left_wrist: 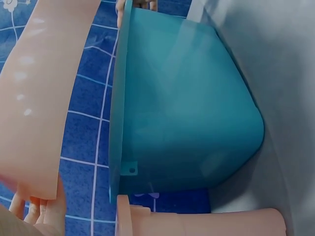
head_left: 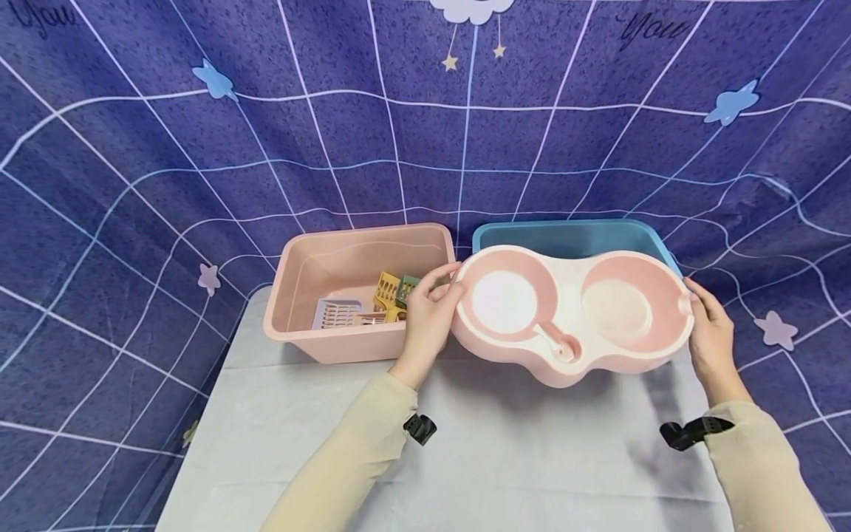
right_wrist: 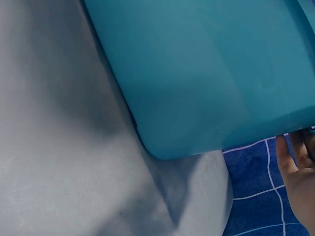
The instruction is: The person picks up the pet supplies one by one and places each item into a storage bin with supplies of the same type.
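Both hands hold a pale pink double pet bowl (head_left: 568, 295) in the air, tilted so its two round hollows face the head camera. My left hand (head_left: 428, 314) grips its left edge; the fingers curl underneath in the left wrist view, where the pink shell (left_wrist: 44, 98) fills the left side. At the opposite edge, my right hand (head_left: 713, 332) holds the bowl with fingers partly hidden behind it. Beyond and below stands a blue bin (head_left: 572, 235), mostly covered by the bowl in the head view. The right wrist view has my right fingers (right_wrist: 283, 152) near the bin's edge.
Left of the blue bin stands a pink bin (head_left: 359, 347). Inside it lie a pale slotted scoop (head_left: 337, 314), a yellow slotted piece (head_left: 387, 287) and a green one (head_left: 405, 290). A grey-white cloth covers the table (head_left: 505, 465); a blue patterned curtain (head_left: 425, 133) hangs behind.
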`<state>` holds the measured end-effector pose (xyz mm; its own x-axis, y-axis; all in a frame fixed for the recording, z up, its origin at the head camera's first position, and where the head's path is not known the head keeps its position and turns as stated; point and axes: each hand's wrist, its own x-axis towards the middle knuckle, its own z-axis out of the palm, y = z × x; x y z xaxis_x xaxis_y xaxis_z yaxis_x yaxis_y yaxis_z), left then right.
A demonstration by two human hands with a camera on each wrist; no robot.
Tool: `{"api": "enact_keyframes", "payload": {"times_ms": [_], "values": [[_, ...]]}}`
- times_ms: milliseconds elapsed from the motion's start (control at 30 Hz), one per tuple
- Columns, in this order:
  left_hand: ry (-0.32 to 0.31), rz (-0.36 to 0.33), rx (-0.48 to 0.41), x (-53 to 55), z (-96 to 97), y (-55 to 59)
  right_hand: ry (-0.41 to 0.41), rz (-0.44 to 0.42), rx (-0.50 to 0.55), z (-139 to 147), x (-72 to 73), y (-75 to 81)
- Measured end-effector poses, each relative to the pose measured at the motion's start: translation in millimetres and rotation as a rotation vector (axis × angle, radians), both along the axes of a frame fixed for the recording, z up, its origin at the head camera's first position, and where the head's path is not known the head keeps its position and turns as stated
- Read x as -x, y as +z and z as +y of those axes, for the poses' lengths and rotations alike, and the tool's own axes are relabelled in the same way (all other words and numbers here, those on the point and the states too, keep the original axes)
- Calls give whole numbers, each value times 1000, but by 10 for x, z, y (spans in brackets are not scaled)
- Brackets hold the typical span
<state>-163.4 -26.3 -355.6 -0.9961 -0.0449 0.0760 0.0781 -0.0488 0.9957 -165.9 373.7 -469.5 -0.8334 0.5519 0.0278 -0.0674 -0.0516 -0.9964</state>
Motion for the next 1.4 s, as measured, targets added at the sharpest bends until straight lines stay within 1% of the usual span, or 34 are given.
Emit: {"api": "enact_keyframes", "payload": {"times_ms": [200, 333, 433, 500, 700, 800, 833, 933, 1033, 1067, 1133, 1233, 1400], "values": [[11, 6, -3, 54, 46, 30, 56, 43, 54, 14, 1, -16], [26, -4, 24, 83, 66, 45, 63, 24, 39, -2, 3, -1], [38, -14, 49, 119, 82, 32, 58, 9, 34, 0, 3, -1], [44, -18, 41, 167, 96, -14, 62, 8, 34, 5, -4, -3], [71, -26, -4, 382, 146, -266, 66, 11, 19, 9, -24, -12], [100, -29, -7, 442, 178, -306, 59, 22, -17, 26, -15, -43], [111, -27, -9, 457, 189, -308, 66, 53, 0, 53, 0, -79], [132, -7, -26, 503, 225, -312, 63, 63, -2, 72, 14, -100], [145, 15, -31, 545, 258, -308, 58, 51, 23, 72, 21, -81], [145, 17, -28, 557, 270, -307, 46, 17, -1, 46, 8, -42], [149, 18, -20, 576, 293, -301, 43, 1, 1, 42, 4, -20], [148, 10, -5, 600, 330, -291, 47, -10, 6, 46, -6, -10], [160, 9, -6, 657, 400, -283, 52, -5, 27, 54, -23, -35]]}}
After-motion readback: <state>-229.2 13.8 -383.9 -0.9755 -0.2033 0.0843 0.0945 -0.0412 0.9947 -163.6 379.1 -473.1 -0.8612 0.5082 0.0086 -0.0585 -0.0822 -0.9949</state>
